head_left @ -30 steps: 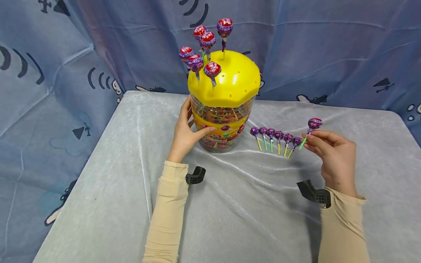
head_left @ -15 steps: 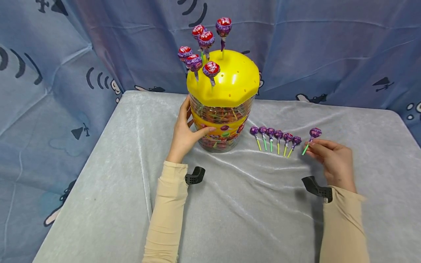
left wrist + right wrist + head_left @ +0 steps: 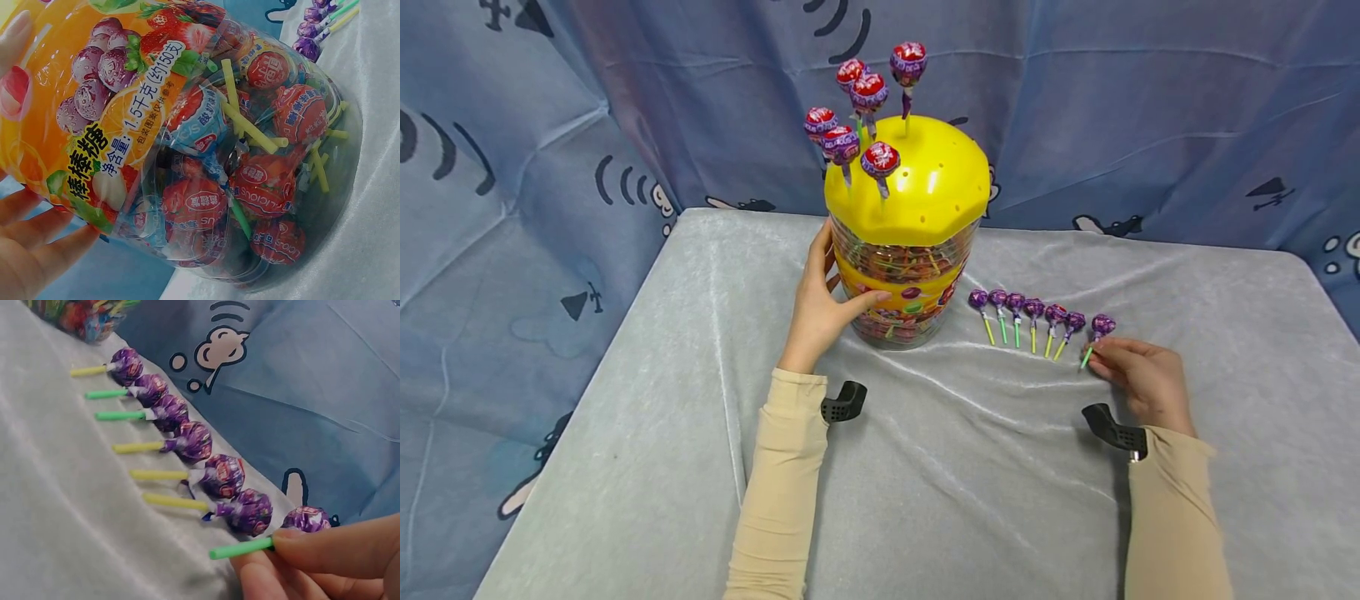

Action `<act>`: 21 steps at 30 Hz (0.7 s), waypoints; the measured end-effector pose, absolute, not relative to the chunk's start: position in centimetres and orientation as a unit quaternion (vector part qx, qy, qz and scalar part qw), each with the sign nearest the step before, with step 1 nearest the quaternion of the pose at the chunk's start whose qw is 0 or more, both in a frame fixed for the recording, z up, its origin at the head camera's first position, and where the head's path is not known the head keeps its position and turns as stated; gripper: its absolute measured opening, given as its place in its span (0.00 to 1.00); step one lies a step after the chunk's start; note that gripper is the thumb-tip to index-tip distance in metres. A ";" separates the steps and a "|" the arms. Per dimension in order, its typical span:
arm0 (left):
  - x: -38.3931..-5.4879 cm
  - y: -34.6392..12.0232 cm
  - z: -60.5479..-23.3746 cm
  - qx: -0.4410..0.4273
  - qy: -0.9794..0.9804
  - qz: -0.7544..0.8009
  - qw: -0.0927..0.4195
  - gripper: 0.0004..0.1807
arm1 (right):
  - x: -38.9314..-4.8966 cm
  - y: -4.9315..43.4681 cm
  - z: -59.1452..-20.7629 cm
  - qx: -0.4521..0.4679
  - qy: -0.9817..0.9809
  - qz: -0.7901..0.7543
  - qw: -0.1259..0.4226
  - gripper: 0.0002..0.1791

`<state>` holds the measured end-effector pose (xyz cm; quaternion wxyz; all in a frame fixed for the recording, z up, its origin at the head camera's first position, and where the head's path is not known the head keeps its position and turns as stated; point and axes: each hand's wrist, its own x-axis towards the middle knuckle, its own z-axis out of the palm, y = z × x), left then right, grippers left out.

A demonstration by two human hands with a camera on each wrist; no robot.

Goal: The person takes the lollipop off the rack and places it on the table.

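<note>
A large clear jar (image 3: 904, 265) with a yellow domed lid (image 3: 936, 187) stands on the table, full of wrapped lollipops (image 3: 265, 181). My left hand (image 3: 823, 308) grips its left side, thumb across the front label and fingers round the back. Several purple-and-red lollipops (image 3: 880, 158) stick up from the left part of the lid. Between thumb and fingers, my right hand (image 3: 1146, 375) pinches a purple lollipop (image 3: 1102, 325) by its green stick (image 3: 240, 549), low over the cloth. It is at the right end of a row of purple lollipops (image 3: 1034, 308).
A pale grey velvety cloth (image 3: 940, 483) covers the table. Behind it hangs a blue patterned curtain (image 3: 1112, 108). Black wrist mounts (image 3: 844, 402) sit on both forearms. The lollipop row lies just right of the jar, sticks pointing towards me.
My right hand has come down and slightly left with the lollipop, bringing it level with the row's right end. My left hand and the jar stay in place.
</note>
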<state>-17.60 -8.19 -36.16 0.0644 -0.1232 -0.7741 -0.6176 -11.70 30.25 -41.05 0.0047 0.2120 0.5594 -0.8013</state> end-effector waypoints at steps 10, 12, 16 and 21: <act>-17.6 -8.2 -36.1 -0.125 -0.774 -0.618 0.064 0.54 | -12.0 30.1 -41.7 0.233 0.584 -0.777 -0.001 0.19; -17.6 -8.2 -36.1 -0.125 -0.774 -0.617 0.064 0.54 | -12.0 30.0 -41.7 0.236 0.597 -0.767 -0.004 0.20; -17.6 -8.2 -36.2 -0.125 -0.775 -0.616 0.065 0.54 | -12.1 29.7 -41.5 0.240 0.634 -0.735 -0.010 0.21; -17.6 -8.3 -36.3 -0.126 -0.776 -0.615 0.067 0.54 | -12.1 29.2 -41.3 0.244 0.721 -0.648 -0.026 0.15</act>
